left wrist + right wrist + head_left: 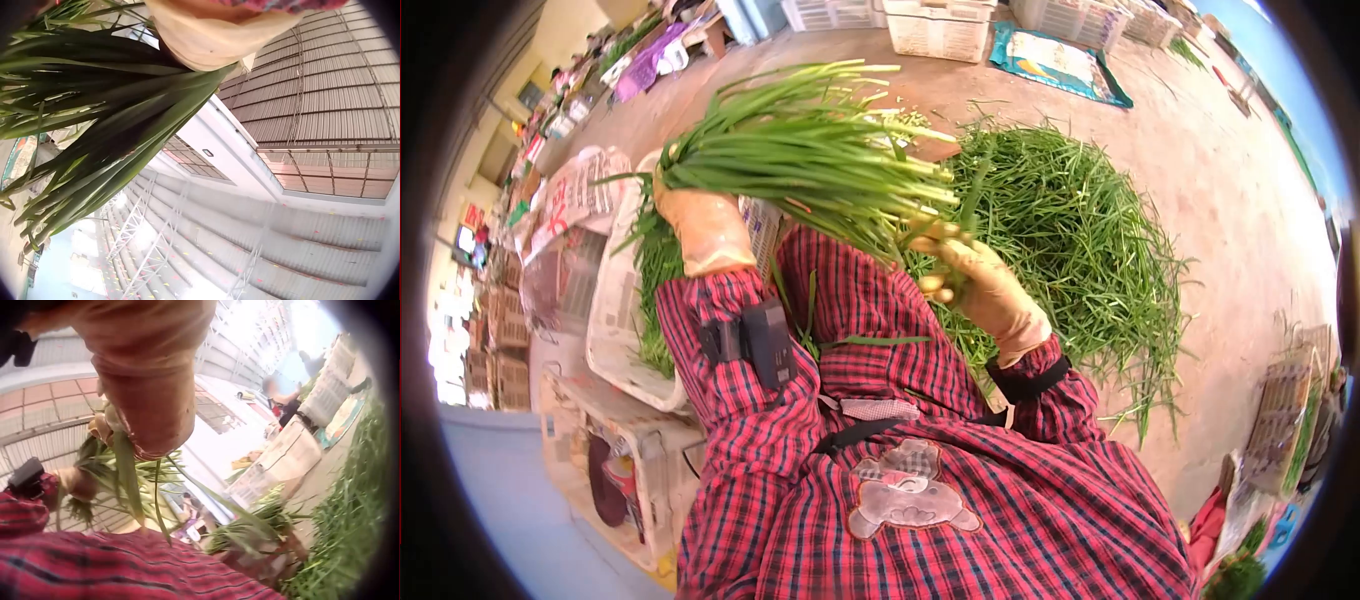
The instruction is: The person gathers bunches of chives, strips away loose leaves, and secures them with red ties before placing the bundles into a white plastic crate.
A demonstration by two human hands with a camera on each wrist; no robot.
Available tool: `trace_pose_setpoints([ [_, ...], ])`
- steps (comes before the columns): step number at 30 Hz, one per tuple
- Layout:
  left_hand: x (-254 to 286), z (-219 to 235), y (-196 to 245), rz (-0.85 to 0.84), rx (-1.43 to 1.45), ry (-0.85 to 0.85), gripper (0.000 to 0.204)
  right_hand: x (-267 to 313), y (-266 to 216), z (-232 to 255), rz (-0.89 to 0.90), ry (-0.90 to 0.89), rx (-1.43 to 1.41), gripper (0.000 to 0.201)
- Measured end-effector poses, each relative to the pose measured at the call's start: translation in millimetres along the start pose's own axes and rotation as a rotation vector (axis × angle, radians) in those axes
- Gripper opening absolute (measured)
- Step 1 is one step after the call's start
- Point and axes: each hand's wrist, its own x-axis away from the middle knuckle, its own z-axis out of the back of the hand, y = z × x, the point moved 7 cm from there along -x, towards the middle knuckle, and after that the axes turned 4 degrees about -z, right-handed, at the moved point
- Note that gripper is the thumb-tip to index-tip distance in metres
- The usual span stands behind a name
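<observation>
A thick bunch of garlic chives is gripped in my gloved left hand, leaf ends at the hand and pale stem ends pointing right. In the left wrist view the dark green leaves fan out from under the glove. Close by the stem ends is my gloved right hand, its fingers curled. A few loose chive blades hang from that hand in the right wrist view. Beside it on the floor spreads a big heap of loose chives.
At my left stands a white crate with greens inside, near a plastic bag. White crates and a printed sack lie ahead. Another person appears in the background of the right wrist view.
</observation>
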Motion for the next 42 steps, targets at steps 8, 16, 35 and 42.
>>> trace_pose_setpoints([
  [8,30.2,-10.5,43.5,0.253,0.312,0.141,0.027,-10.8,-9.9,-4.9,0.081,-0.180,-0.232,0.027],
  [16,54.8,-13.3,23.0,0.400,0.670,0.276,0.032,5.9,-47.7,19.1,0.168,0.244,0.284,0.031],
  [35,73.2,-24.8,9.2,0.398,0.681,0.266,0.038,-0.4,-25.5,81.0,0.303,0.707,0.206,0.018],
  [42,73.9,-25.3,7.7,0.399,0.625,0.251,0.041,0.6,-42.4,8.4,0.126,0.369,0.384,0.019],
])
